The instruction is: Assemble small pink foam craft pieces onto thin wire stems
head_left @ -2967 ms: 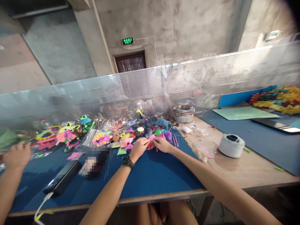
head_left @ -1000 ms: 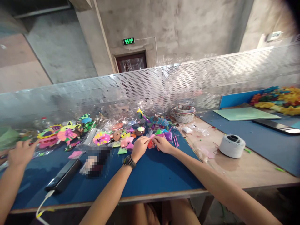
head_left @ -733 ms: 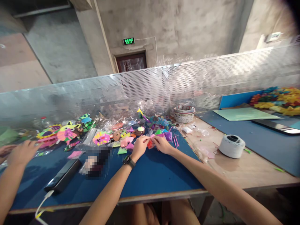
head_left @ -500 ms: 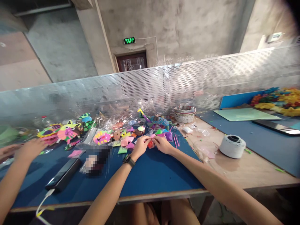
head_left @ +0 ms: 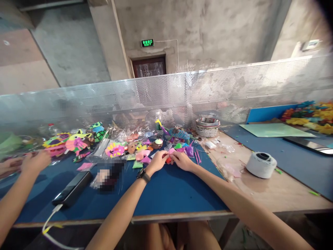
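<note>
My left hand (head_left: 159, 161), with a dark watch on its wrist, and my right hand (head_left: 182, 160) meet over the blue mat (head_left: 166, 196). Their fingertips pinch a small red piece (head_left: 169, 160) between them, with a bit of pink at its top. Just left of my left hand lie a green packet (head_left: 137, 165) and a pink packet (head_left: 143, 154). Beyond the hands are a brown ball shape with a pale top (head_left: 157, 143) and a purple packet (head_left: 189, 150). Thin purple tools (head_left: 197, 157) lie right of my right hand.
Another person's hands (head_left: 35, 161) work at the left. A black device (head_left: 73, 188) with a white cable lies nearer. Colourful clay figures (head_left: 78, 142) stand behind it. To the right are a white roll (head_left: 261, 165), a woven basket (head_left: 207, 127) and a phone (head_left: 309, 144).
The view has shifted slightly. My hands stay together on the red piece with little movement. The other person's nearer hand has curled up a little.
</note>
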`<state>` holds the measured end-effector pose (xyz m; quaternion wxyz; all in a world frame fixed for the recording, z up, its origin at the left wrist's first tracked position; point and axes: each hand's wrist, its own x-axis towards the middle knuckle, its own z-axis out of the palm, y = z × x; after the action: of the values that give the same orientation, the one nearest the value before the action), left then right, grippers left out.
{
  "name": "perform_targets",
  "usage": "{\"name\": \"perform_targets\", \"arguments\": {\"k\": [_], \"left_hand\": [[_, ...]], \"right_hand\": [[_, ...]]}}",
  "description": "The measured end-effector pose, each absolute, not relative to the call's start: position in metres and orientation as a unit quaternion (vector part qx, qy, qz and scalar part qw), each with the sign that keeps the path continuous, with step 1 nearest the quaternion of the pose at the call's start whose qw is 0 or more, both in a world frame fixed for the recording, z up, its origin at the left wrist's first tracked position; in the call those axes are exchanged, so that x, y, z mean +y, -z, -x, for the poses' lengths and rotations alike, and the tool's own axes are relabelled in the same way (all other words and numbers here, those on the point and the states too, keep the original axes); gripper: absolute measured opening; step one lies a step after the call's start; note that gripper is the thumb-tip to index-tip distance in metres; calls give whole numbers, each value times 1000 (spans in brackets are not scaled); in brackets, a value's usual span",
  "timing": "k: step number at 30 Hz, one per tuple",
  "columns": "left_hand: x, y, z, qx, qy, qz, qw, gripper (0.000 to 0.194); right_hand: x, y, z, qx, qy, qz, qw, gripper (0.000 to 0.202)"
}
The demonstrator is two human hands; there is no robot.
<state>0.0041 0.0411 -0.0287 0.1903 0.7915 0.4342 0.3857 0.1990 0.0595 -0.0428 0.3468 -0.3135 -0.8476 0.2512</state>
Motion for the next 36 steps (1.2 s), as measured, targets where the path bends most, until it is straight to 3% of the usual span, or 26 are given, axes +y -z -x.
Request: {"name": "perform_targets", "arguments": {"k": [7, 36], "left_hand": [[42, 29, -2, 404, -401, -811, 134, 16], [33, 16, -4, 417, -415, -767, 256, 14]], "right_hand": [[59, 41, -200, -857, -246, 310, 330, 31], [56, 31, -206, -875, -154, 316, 332, 26]]}}
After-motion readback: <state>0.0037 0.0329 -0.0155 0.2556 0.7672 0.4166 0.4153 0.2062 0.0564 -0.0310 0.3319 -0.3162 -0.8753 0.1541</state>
